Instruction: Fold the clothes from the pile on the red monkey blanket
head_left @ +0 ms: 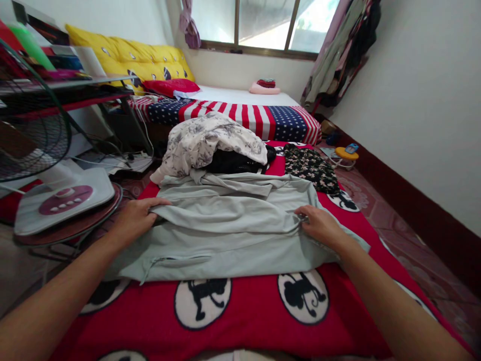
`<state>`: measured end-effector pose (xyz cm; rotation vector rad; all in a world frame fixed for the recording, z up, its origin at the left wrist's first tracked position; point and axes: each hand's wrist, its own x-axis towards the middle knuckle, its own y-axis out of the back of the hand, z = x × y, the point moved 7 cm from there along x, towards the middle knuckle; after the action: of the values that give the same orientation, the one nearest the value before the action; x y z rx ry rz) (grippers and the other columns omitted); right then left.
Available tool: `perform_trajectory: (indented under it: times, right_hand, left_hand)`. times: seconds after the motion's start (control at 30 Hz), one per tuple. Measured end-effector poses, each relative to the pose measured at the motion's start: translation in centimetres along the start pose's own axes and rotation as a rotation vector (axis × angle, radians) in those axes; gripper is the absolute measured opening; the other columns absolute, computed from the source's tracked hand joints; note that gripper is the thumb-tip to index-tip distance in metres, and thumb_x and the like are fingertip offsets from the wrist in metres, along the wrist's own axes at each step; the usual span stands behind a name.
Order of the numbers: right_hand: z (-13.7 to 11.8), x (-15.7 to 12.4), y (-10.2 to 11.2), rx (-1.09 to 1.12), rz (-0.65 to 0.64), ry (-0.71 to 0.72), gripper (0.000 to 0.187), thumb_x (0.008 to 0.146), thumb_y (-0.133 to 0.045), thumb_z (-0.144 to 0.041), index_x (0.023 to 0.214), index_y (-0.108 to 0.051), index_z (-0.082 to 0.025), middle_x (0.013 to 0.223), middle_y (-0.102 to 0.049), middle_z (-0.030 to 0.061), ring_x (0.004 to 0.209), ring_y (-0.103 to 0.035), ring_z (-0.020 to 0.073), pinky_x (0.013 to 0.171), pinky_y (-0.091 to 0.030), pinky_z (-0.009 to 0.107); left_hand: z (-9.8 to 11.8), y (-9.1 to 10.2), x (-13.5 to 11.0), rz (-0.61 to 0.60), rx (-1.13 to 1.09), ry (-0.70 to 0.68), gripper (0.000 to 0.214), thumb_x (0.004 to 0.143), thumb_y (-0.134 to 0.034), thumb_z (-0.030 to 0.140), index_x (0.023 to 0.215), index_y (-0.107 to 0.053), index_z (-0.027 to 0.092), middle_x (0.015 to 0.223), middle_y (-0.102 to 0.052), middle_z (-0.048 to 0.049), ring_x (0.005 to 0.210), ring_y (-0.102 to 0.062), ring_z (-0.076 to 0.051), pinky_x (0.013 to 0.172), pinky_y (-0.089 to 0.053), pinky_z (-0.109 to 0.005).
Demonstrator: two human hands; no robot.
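Note:
A pale grey-green garment lies spread across a red blanket printed with black-and-white monkey circles. My left hand pinches the garment's left edge, its fingers closed on the cloth. On the opposite side my right hand grips the right edge, fingers curled into a fold. Behind the garment sits a heap of clothes: a white floral piece over something black, and a dark floral cloth to the right.
A fan base and its cage stand at the left beside a cluttered shelf. A stars-and-stripes bedsheet, yellow cushions and a red pillow lie behind. Hanging clothes and a small toy are at the right wall.

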<state>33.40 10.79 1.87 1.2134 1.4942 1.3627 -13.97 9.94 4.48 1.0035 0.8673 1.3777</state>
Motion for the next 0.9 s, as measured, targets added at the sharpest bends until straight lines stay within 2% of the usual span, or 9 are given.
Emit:
perform_trajectory:
  times: [0.17, 0.27, 0.33, 0.43, 0.53, 0.6, 0.67, 0.8, 0.9]
  right_hand:
    - [2.5, 1.1, 1.6, 0.158, 0.089, -0.071, 0.017, 0.078, -0.055, -0.019, 0.081, -0.072, -0.022, 0.081, -0.074, 0.0037, 0.076, -0.066, 0.0201, 0.070, -0.045, 0.029]
    - [2.1, 0.7, 2.8, 0.354, 0.123, -0.050, 0.016, 0.079, -0.061, -0.028, 0.087, -0.071, -0.019, 0.086, -0.074, 0.0046, 0.080, -0.067, 0.0201, 0.074, -0.048, 0.029]
    - [0.1, 0.2, 2.9, 0.403, 0.081, 0.052, 0.034, 0.074, -0.069, -0.034, 0.104, -0.068, -0.019, 0.103, -0.072, 0.0069, 0.092, -0.067, 0.0219, 0.079, -0.050, 0.030]
    - [-3.6, -0.2, 2.1, 0.226, 0.019, 0.200, 0.066, 0.068, -0.077, -0.035, 0.128, -0.056, -0.021, 0.125, -0.063, 0.0106, 0.110, -0.061, 0.0266, 0.088, -0.048, 0.034]
    - [-4.3, 0.7, 1.4, -0.022, 0.037, 0.124, 0.039, 0.075, -0.068, -0.025, 0.114, -0.064, -0.018, 0.114, -0.067, 0.0124, 0.100, -0.064, 0.0276, 0.084, -0.046, 0.035]
    - [-2.9, 1.6, 1.9, -0.068, 0.107, 0.007, 0.018, 0.079, -0.059, -0.019, 0.094, -0.069, -0.018, 0.099, -0.071, 0.0108, 0.088, -0.066, 0.0251, 0.075, -0.045, 0.032]
    - [-1.0, 2.0, 3.3, 0.012, 0.237, -0.084, 0.015, 0.079, -0.055, -0.018, 0.085, -0.069, -0.019, 0.087, -0.072, 0.0072, 0.080, -0.065, 0.0222, 0.070, -0.043, 0.029]
    - [1.9, 0.9, 6.6, 0.266, 0.574, -0.154, 0.013, 0.080, -0.055, -0.026, 0.082, -0.066, -0.021, 0.076, -0.069, 0.0027, 0.070, -0.062, 0.0183, 0.068, -0.043, 0.027]
    - [2.2, -0.8, 7.3, 0.358, 0.664, -0.140, 0.011, 0.080, -0.055, -0.028, 0.081, -0.064, -0.022, 0.078, -0.068, 0.0025, 0.073, -0.062, 0.0184, 0.073, -0.046, 0.029]
  left_hand:
    - [0.4, 3.8, 1.5, 0.233, -0.217, 0.064, 0.042, 0.076, -0.051, 0.028, 0.112, -0.069, 0.016, 0.109, -0.072, -0.0025, 0.100, -0.063, -0.020, 0.092, -0.046, -0.029]
    - [1.0, 5.5, 2.2, 0.312, -0.267, 0.127, 0.042, 0.077, -0.054, 0.032, 0.112, -0.070, 0.015, 0.100, -0.072, -0.0009, 0.089, -0.063, -0.018, 0.085, -0.049, -0.028]
    - [1.8, 6.3, 2.7, 0.325, -0.288, 0.125, 0.042, 0.078, -0.056, 0.035, 0.112, -0.070, 0.014, 0.094, -0.072, -0.0006, 0.082, -0.062, -0.016, 0.079, -0.050, -0.027]
    - [3.4, 7.7, 3.4, 0.365, -0.293, 0.076, 0.044, 0.078, -0.059, 0.039, 0.111, -0.070, 0.012, 0.088, -0.071, -0.0010, 0.075, -0.058, -0.013, 0.077, -0.050, -0.028]
    - [4.9, 9.5, 4.0, 0.437, -0.237, 0.054, 0.049, 0.079, -0.058, 0.042, 0.111, -0.070, 0.007, 0.084, -0.068, -0.0013, 0.072, -0.054, -0.010, 0.081, -0.049, -0.031]
    - [5.8, 10.7, 4.2, 0.483, -0.207, 0.022, 0.050, 0.080, -0.056, 0.042, 0.111, -0.070, 0.006, 0.083, -0.066, -0.0007, 0.072, -0.052, -0.009, 0.083, -0.048, -0.033]
    - [6.4, 11.8, 4.1, 0.519, -0.188, 0.001, 0.050, 0.080, -0.055, 0.042, 0.111, -0.069, 0.006, 0.082, -0.065, 0.0004, 0.073, -0.052, -0.008, 0.084, -0.048, -0.034]
    - [6.7, 12.7, 2.8, 0.524, -0.173, 0.029, 0.052, 0.075, -0.054, 0.044, 0.111, -0.070, 0.010, 0.079, -0.063, 0.0022, 0.071, -0.054, -0.009, 0.082, -0.049, -0.036]
    - [6.2, 12.1, 1.4, 0.466, -0.108, 0.056, 0.057, 0.072, -0.049, 0.052, 0.105, -0.072, 0.013, 0.086, -0.066, 0.0016, 0.079, -0.059, -0.014, 0.085, -0.049, -0.036]
